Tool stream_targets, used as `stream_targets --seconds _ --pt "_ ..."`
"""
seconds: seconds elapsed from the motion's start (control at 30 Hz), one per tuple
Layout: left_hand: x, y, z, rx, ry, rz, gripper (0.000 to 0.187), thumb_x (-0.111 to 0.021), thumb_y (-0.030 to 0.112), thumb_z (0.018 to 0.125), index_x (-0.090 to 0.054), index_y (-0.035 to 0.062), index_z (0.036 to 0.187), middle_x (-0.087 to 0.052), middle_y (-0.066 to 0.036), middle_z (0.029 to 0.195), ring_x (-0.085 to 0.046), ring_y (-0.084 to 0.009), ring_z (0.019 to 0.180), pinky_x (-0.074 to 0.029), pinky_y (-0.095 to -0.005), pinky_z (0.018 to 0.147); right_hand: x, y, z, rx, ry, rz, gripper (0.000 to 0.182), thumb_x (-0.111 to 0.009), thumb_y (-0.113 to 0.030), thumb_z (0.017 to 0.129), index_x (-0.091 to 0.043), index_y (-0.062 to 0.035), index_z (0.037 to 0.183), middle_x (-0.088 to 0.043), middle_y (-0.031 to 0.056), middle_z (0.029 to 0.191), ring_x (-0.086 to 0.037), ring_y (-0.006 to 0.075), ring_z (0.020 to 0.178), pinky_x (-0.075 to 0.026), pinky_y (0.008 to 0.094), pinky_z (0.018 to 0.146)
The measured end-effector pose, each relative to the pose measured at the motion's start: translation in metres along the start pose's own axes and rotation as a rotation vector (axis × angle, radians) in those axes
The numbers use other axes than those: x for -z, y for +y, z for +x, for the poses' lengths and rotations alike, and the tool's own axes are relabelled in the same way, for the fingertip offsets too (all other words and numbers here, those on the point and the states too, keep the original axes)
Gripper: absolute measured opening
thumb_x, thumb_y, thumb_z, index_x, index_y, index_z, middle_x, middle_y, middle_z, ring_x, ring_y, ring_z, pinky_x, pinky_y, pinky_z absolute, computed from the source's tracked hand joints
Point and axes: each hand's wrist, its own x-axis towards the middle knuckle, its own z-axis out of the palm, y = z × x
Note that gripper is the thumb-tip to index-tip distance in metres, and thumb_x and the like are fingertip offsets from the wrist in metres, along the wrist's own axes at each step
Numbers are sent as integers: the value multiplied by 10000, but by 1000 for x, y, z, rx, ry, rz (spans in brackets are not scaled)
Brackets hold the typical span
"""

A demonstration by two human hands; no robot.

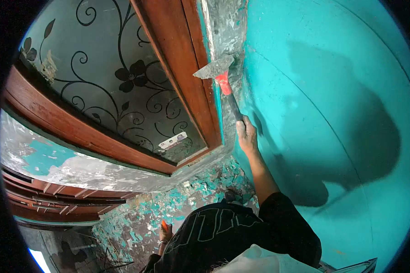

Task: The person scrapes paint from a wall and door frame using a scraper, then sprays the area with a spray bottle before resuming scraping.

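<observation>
Right hand [247, 134], grip round scraper [222, 78], at grey wall [226, 36] — left hand [165, 234] holding orange object [164, 224]

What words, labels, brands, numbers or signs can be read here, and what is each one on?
No text can be read for certain.
Black shirt: pale outlined shapes like letters, too warped and partly hidden to read.
White strip on the patterned window glass: small marks, too small to read.
Scraper: no lettering that I can make out.
</observation>
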Motion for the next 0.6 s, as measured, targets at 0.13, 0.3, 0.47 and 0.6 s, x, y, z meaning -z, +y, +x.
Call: stream_targets --seconds 0.13,0.3,0.47,0.6 --pt "-26 -58 34 -1 -29 -367 433 -566 435 797 -490 28 924 -565 -153 739 -572 -330 686 -431 -423 597 -4 29 -39 -18 69 -136 360 -411 -373 901 -508 -28 930 -500 184 647 -513 341 566 -390 396 507" --pt "-37 -77 33 6 -81 -91 516 -521 526 789 -502 43 972 -592 -176 770 -578 -386 755 -421 -489 651 -20 16 -8 -25 129 28 275 -406 -281 890 -467 -20 831 -428 59 593 -429 170 528 -362 317 494" --pt "-47 -78 24 -76 74 -244 528 -521 538 784 -509 44 970 -600 -185 796 -582 -385 769 -430 -478 663 -8 -90 89 276 186 66 254 -395 -266 906 -421 -57 764 -421 27 580 -411 104 503 -335 265 457" --pt "-85 -114 26 -183 286 -255 594 -544 498 796 -489 -8 1103 -604 -226 890 -572 -416 827 -445 -458 677 10 -117 80 203 -80 446 140 -430 -184 888 -456 -47 904 -449 8 608 -399 87 463 -339 240 434"
